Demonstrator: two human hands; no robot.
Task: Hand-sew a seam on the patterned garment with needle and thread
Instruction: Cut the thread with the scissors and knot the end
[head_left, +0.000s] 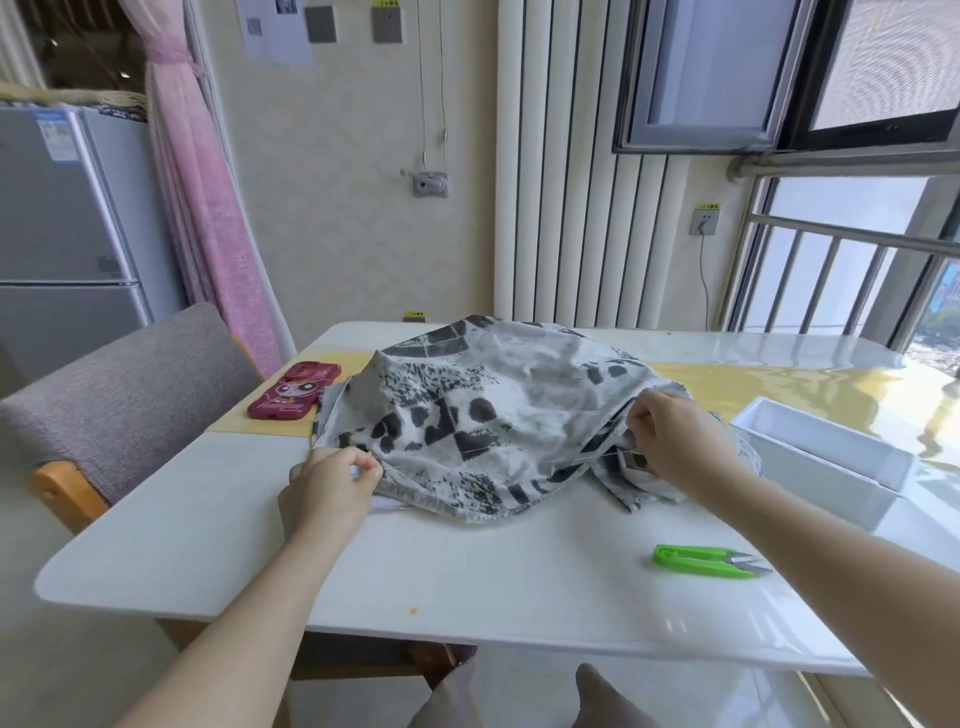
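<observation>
**Thread pulled taut across the print**

The left hand (332, 480) pinches a thin pale thread (582, 457) between thumb and fingertips, though any needle there is too small to make out. From that pinch the thread runs taut towards the right hand (675, 441), whose curled fingers clamp a fold of the crumpled white cloth garment (493, 384). It's blotched with black and grey patches and heaped on the glossy white table (467, 582) between both grips. Bright green plastic snips (709, 561) lie on the person's side of the right grip.
</observation>
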